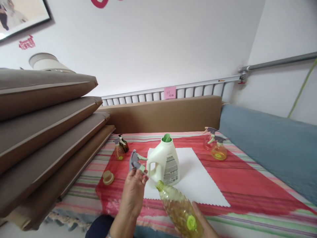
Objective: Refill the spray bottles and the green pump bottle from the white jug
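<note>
My left hand (135,183) grips a grey and pale green trigger spray head (135,162) by its collar. A thin dip tube slants from it down toward the bottle's mouth; whether its tip is inside I cannot tell. At the lower right my right hand (201,219) is wrapped round a clear yellow-green spray bottle (174,203), tilted with its open neck to the upper left. Yellowish liquid shows in it, and a bright green round label is on its side. Just behind stands a white detergent jug (165,160) with a green spout in its uncapped top.
A white sheet (198,175) lies under the jug on a red, striped cloth (237,185). A pale cap (108,177) sits at left. Spray bottles stand back left (119,152) and back right (219,152). Stacked cushions (49,132) border the left side.
</note>
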`<state>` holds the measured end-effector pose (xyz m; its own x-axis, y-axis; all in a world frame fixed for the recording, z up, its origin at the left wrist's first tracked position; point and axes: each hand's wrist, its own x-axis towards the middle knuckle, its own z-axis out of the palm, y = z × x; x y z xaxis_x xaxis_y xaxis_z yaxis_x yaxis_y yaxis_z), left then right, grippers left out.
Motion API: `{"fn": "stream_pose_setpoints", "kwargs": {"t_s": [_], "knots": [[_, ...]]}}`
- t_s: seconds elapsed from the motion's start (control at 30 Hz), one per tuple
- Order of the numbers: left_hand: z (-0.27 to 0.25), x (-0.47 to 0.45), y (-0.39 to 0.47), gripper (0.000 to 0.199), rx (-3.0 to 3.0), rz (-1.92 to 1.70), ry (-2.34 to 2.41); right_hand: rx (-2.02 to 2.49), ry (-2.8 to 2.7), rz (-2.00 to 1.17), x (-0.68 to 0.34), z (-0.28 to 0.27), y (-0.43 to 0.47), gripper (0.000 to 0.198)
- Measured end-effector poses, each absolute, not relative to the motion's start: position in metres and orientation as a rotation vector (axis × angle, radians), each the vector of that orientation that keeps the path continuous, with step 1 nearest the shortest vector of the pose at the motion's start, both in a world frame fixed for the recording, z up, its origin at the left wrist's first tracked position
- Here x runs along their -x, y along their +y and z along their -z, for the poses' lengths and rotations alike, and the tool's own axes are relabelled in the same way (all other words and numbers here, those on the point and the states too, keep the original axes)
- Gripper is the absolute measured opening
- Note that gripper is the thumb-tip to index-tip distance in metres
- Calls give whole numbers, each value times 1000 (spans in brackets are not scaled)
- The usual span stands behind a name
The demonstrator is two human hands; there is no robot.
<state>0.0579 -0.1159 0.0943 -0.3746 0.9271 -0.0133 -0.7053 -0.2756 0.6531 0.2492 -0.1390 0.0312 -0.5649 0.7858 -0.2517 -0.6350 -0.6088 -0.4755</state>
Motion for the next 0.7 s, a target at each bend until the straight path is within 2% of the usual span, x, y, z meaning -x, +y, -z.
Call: {"fn": "stream_pose_setpoints", "kwargs": {"t_s": [0.27,0.47,0.6,0.7], "knots": [[-72,-85,-127,28,-632,-1712,669,637,-418,-2021,-238,-47,-141,63],[-68,-81,-125,27,-655,-1720,679,613,-410,-2054,-241,-50,-142,61],[-70,-78,-125,37,-702,-1716,706,615,-369,-2090,-242,-40,-138,62],[-71,-76,-126,36,-747,-1704,755,624,-350,-2170,-242,-33,-136,60]]}}
